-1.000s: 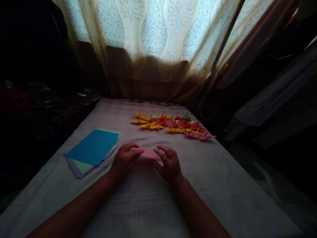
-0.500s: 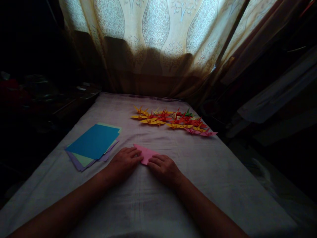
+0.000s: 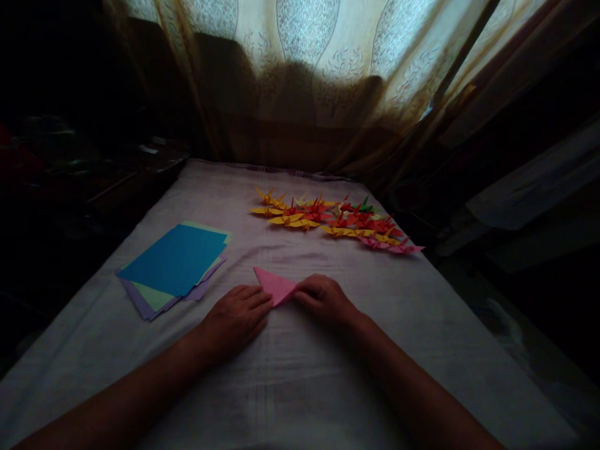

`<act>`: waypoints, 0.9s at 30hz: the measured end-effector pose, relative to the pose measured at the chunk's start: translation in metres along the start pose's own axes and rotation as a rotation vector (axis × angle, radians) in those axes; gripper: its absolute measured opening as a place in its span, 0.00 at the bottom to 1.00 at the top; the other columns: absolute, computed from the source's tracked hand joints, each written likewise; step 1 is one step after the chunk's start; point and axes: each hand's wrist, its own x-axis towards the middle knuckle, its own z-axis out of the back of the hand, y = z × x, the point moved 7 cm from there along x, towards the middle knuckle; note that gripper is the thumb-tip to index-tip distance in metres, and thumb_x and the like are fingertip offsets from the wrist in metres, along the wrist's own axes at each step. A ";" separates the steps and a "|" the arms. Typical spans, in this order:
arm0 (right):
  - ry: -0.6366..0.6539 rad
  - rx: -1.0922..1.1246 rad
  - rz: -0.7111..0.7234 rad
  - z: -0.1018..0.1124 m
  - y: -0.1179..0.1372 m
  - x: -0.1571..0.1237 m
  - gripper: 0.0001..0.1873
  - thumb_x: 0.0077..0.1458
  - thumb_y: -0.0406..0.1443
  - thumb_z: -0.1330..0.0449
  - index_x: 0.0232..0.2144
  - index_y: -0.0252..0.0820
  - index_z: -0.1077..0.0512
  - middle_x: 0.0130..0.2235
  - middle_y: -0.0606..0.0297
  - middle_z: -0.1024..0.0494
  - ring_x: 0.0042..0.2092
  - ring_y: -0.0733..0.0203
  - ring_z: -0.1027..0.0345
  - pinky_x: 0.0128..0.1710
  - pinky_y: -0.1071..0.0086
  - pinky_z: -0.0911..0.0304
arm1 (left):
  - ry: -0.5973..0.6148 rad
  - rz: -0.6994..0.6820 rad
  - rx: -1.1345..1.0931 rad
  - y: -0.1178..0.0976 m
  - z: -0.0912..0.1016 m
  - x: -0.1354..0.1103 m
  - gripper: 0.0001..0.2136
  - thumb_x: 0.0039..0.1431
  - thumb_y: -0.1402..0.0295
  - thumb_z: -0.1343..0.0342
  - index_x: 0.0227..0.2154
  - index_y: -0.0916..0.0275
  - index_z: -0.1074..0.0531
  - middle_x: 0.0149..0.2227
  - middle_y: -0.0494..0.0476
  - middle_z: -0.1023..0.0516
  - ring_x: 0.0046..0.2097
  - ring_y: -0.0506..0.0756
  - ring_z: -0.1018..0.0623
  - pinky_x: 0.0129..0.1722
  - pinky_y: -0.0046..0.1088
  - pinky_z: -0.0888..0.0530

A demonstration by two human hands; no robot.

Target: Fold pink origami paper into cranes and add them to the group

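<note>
A folded piece of pink origami paper lies on the cloth-covered table between my two hands, showing a triangular shape. My left hand rests flat, its fingers stretched out and their tips on the paper's left lower edge. At the right corner, my right hand pinches the paper between thumb and bent fingers. To the left of my hands is a stack of coloured paper sheets, with a blue sheet on top and pale green and purple ones under it.
Several folded paper cranes in yellow, red, green and pink stand in rows toward the far right of the table. A pale checked cloth covers the table. Behind it hangs a patterned curtain. Both sides are dark.
My right hand has gone from lying on the pink paper to pinching its right corner. More of the paper shows now, as a triangle. The camera view has tilted down slightly.
</note>
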 end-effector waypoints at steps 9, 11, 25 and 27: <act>-0.109 -0.094 -0.179 -0.014 -0.004 0.018 0.07 0.55 0.37 0.38 0.37 0.43 0.23 0.32 0.64 0.20 0.35 0.60 0.30 0.38 0.68 0.40 | -0.008 0.040 0.028 0.001 -0.008 -0.008 0.15 0.66 0.68 0.54 0.52 0.61 0.28 0.49 0.62 0.21 0.51 0.61 0.23 0.51 0.43 0.28; -0.151 -0.078 -0.169 -0.015 -0.006 0.015 0.10 0.54 0.37 0.37 0.40 0.42 0.23 0.34 0.63 0.20 0.36 0.59 0.29 0.40 0.67 0.39 | -0.001 0.039 0.023 0.000 -0.008 -0.008 0.16 0.67 0.68 0.55 0.53 0.61 0.29 0.49 0.62 0.21 0.51 0.61 0.24 0.50 0.44 0.27; -0.224 -0.088 -0.103 -0.018 -0.005 0.011 0.10 0.55 0.36 0.40 0.41 0.42 0.25 0.34 0.62 0.21 0.37 0.56 0.29 0.41 0.64 0.39 | -0.029 0.004 0.097 -0.009 0.006 0.004 0.13 0.66 0.72 0.55 0.48 0.63 0.28 0.46 0.59 0.21 0.45 0.58 0.23 0.45 0.39 0.27; -0.226 -0.087 -0.103 -0.017 -0.005 0.011 0.10 0.55 0.36 0.40 0.41 0.42 0.25 0.36 0.61 0.20 0.38 0.56 0.29 0.41 0.64 0.39 | -0.030 0.005 0.097 -0.009 0.005 0.004 0.13 0.66 0.72 0.55 0.48 0.63 0.28 0.46 0.59 0.21 0.44 0.58 0.23 0.45 0.40 0.27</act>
